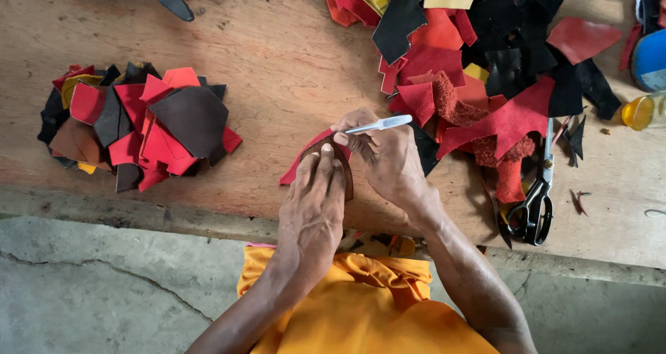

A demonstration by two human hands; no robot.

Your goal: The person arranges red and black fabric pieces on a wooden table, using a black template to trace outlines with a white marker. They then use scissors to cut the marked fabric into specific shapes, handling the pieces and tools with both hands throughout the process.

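My left hand (313, 205) lies flat, fingers together, pressing a dark brown curved template (345, 170) onto a red leather piece (300, 161) on the wooden board (277, 70). My right hand (385, 156) holds a silver pen (380, 124) with its tip at the template's upper edge. The red piece sticks out to the left from under my left hand; most of the template is hidden by my fingers.
A stack of cut red, brown and black leather pieces (139, 125) sits at the left. A larger heap of scraps (485, 70) fills the upper right. Black-handled scissors (538, 201) lie at the right. A yellow bottle (642, 111) stands at the far right.
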